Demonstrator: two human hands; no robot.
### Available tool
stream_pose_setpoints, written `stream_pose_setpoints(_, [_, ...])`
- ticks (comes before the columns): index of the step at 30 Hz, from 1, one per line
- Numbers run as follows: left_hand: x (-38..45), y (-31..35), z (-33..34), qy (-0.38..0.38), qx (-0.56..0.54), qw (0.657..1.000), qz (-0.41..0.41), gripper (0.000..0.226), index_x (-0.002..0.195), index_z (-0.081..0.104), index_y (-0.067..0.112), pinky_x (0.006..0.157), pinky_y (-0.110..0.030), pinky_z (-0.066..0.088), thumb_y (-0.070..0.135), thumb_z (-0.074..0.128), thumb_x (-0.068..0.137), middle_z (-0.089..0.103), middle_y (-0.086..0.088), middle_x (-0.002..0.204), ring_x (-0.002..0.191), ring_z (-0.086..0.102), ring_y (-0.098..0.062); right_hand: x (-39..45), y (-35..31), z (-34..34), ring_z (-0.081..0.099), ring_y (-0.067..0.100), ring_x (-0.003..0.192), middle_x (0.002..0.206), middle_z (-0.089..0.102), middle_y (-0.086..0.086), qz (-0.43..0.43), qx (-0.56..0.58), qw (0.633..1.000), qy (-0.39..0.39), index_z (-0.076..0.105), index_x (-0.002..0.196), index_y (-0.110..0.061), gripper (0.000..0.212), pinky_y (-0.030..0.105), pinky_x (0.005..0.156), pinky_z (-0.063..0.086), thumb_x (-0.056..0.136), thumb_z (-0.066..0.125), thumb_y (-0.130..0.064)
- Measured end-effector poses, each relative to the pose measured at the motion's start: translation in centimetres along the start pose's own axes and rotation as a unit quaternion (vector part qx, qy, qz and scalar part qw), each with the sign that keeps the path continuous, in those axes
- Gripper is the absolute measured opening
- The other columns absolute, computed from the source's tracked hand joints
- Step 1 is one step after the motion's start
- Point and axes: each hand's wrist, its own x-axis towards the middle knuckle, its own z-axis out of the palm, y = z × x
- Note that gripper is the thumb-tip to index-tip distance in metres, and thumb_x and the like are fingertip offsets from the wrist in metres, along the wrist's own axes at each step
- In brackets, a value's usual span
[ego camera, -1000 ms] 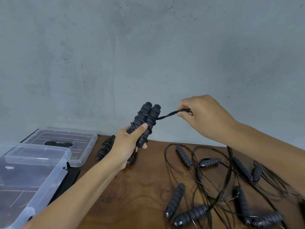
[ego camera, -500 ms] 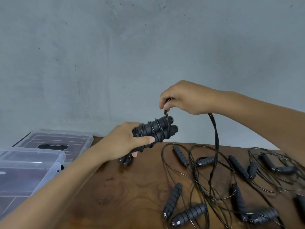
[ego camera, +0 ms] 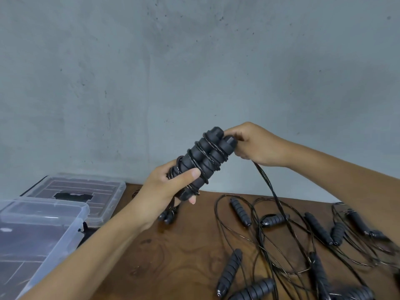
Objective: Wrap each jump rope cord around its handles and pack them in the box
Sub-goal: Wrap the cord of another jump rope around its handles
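left hand (ego camera: 166, 189) grips the paired handles (ego camera: 203, 158) | right hand (ego camera: 257, 146) pinches the cord (ego camera: 266, 182) at their top end | loose ropes on the desk (ego camera: 184, 245)

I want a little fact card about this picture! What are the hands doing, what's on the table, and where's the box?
Left hand: holds the pair of black ridged foam handles, tilted, above the table.
Right hand: at the handles' top end, its grip on the thin black cord.
Cord: several turns wound around the handles; the rest hangs down to the table.
Brown wooden table: loose black handles and tangled cords at right.
Clear plastic box: at left; its contents cannot be made out.
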Motion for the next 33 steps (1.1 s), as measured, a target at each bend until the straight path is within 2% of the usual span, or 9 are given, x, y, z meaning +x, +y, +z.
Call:
stream_pose_setpoints(6, [0.4,-0.3,1.0,0.065,-0.094,0.993,-0.032,0.027,0.098,0.066,0.014,0.046,-0.018,0.040,0.039,0.069,0.089,0.060,-0.019,0.074,0.051,0.055,-0.018,-1.4,0.4,-0.3,0.044,0.003,0.054,0.069,0.065,-0.016,0.023,-0.057,0.996,0.059,0.074,0.091,-0.018,0.026,0.026,0.063,0.040,0.105,0.055,-0.030])
stream_pose_setpoints(11, [1.1,-0.6,0.6,0.098,-0.099,0.988,-0.070,0.028,0.097,0.063,0.017,0.041,-0.021,0.026,0.044,0.065,0.097,0.061,-0.019,0.074,0.043,0.034,-0.014,-2.3,0.1,-1.4,0.067,0.012,0.091,0.086,0.074,-0.014,0.036,-0.130,0.986,0.095,0.074,0.110,-0.022,0.018,0.028,0.084,0.052,0.104,0.057,-0.024])
stream_pose_setpoints(14, [1.3,-0.9,0.0,0.119,-0.093,0.984,-0.095,0.025,0.097,0.064,0.017,0.040,-0.019,0.027,0.042,0.065,0.100,0.060,-0.019,0.075,0.041,0.037,-0.013,-2.6,-0.3,-1.8,0.064,-0.001,0.084,0.088,0.074,-0.016,0.032,-0.161,0.979,0.120,0.074,0.112,-0.022,0.018,0.009,0.070,0.044,0.103,0.058,-0.022])
stream_pose_setpoints(18, [1.6,-1.8,-0.6,0.133,-0.085,0.980,-0.124,0.027,0.098,0.063,0.017,0.037,-0.019,0.024,0.044,0.066,0.100,0.062,-0.018,0.074,0.040,0.030,-0.013,-2.8,-1.4,-2.2,0.052,-0.015,0.074,0.109,0.073,-0.011,-0.005,-0.239,0.961,0.142,0.071,0.120,-0.020,0.022,0.003,0.068,0.035,0.101,0.061,-0.020])
stream_pose_setpoints(20, [1.8,-2.3,-1.3,0.138,-0.070,0.979,-0.136,0.030,0.099,0.062,0.014,0.037,-0.019,0.024,0.044,0.067,0.099,0.063,-0.018,0.072,0.039,0.030,-0.013,-3.0,-2.5,-2.7,0.052,-0.011,0.078,0.112,0.071,-0.009,-0.035,-0.279,0.951,0.130,0.070,0.122,-0.020,0.022,0.015,0.072,0.040,0.102,0.060,-0.023])
stream_pose_setpoints(23, [1.8,-2.6,-1.8,0.121,-0.018,0.982,-0.144,0.037,0.104,0.063,0.008,0.039,-0.019,0.027,0.044,0.069,0.098,0.064,-0.016,0.071,0.040,0.037,-0.015,-3.0,-4.0,-2.4,0.064,0.017,0.094,0.111,0.068,-0.005,-0.103,-0.379,0.916,0.084,0.068,0.122,-0.018,0.022,0.037,0.078,0.049,0.104,0.055,-0.017])
stream_pose_setpoints(26, [1.9,-2.3,-1.7,0.090,0.025,0.983,-0.160,0.042,0.109,0.066,0.002,0.038,-0.017,0.033,0.042,0.069,0.098,0.066,-0.017,0.073,0.039,0.047,-0.012,-2.7,-5.2,-1.9,0.068,0.023,0.101,0.121,0.066,-0.006,-0.149,-0.453,0.878,0.045,0.064,0.130,-0.019,0.046,0.031,0.067,0.039,0.093,0.052,0.008])
stream_pose_setpoints(29, [2.3,-1.8,-1.7,0.045,0.083,0.981,-0.167,0.054,0.110,0.070,-0.003,0.049,-0.021,0.037,0.050,0.071,0.095,0.071,-0.017,0.072,0.050,0.049,-0.019,-1.9,-6.8,-1.7,0.060,0.019,0.102,0.134,0.056,-0.012,-0.148,-0.500,0.853,-0.015,0.051,0.142,-0.026,0.065,0.028,0.070,0.030,0.090,0.044,0.011])
stream_pose_setpoints(33, [2.5,-0.5,-1.5,-0.017,0.228,0.962,-0.148,0.041,0.091,0.073,0.006,0.045,-0.014,0.035,0.046,0.073,0.095,0.069,-0.008,0.061,0.045,0.048,-0.010,-0.3,-7.5,-1.3,0.058,0.011,0.096,0.125,0.064,-0.018,-0.174,-0.525,0.831,-0.063,0.058,0.128,-0.029,0.040,0.028,0.070,0.036,0.100,0.049,-0.002])
